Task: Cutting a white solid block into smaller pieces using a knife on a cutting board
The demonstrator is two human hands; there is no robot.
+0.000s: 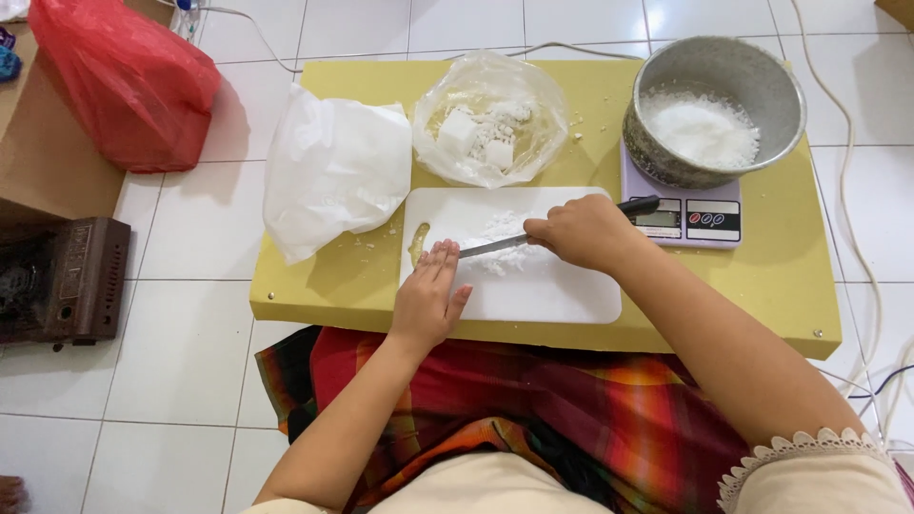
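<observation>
Right hand (583, 231) gripping knife (495, 246) over white cutting board (552, 290)

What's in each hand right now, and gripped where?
Right hand holds a knife by its black handle. Left hand holds nothing; its fingers lie flat on the white cutting board by the blade tip.

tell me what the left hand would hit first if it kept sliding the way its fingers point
Probably the knife blade held by the right hand: the left hand lies flat on the white cutting board, fingers pointing up toward the blade tip.
</observation>
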